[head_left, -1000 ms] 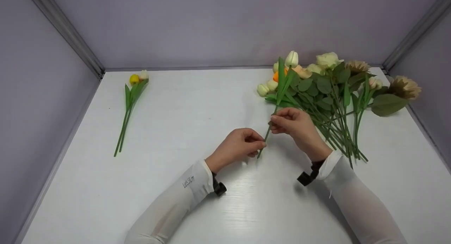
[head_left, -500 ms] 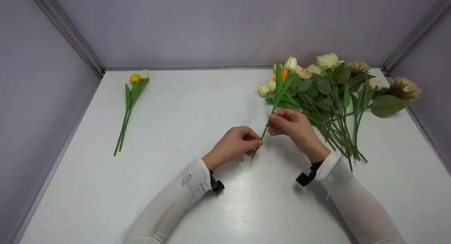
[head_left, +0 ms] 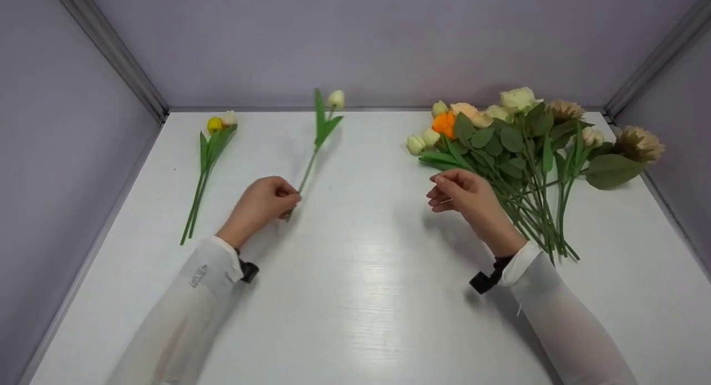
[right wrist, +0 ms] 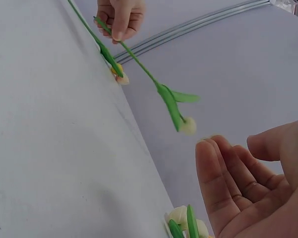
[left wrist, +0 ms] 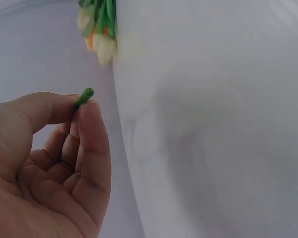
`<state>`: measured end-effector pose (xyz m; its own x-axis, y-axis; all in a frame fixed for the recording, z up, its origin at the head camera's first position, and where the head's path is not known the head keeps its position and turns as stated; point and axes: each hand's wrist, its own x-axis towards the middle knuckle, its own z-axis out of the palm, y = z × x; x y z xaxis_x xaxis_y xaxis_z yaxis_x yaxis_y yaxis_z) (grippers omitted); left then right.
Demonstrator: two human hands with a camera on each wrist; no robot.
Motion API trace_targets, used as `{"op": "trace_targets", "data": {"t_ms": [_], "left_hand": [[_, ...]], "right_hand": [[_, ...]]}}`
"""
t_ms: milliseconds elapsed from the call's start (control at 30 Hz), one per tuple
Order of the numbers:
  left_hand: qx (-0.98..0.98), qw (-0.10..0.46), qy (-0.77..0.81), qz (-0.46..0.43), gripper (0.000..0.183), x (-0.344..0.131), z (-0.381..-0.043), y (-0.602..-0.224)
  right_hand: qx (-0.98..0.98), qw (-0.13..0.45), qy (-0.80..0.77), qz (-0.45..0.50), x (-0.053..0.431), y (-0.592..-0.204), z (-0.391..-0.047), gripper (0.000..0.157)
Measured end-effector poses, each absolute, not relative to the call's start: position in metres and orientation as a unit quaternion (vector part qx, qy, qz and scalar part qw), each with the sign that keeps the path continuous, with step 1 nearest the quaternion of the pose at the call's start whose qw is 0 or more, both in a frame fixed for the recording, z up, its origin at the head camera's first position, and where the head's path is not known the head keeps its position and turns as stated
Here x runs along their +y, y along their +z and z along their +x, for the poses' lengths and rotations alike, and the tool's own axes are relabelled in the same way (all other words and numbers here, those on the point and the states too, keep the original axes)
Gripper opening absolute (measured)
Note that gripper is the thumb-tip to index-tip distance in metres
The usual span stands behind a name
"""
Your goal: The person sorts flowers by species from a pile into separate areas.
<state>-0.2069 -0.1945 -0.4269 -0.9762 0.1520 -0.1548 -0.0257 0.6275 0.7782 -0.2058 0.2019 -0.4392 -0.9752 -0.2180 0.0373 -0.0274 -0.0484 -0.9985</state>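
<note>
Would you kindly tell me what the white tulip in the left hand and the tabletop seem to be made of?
The white tulip looks artificial: its stem appears smooth, green and plastic-like; the petals look matte, material unclear. The tabletop may be laminated or painted board, semi-gloss, given its soft, streaked reflection.

Small dark lettering (head_left: 198, 275) on the left sleeve (head_left: 176, 314): "Lets", the rest too blurred
</note>
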Motion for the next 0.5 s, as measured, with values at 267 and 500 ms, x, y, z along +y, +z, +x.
{"op": "trace_targets", "data": {"t_ms": [267,500], "left_hand": [[0.940,0.070,0.329,-0.060,0.024,-0.296,-0.200,-0.422],[0.938,0.066,0.332,-0.078,0.025,-0.318,-0.196,-0.428]], "right_hand": [[0.692,0.086,-0.709,-0.101,0.199,-0.423,-0.198,0.029],[0.704,0.089,-0.696,-0.109,0.196,-0.416,-0.194,0.027]]}}
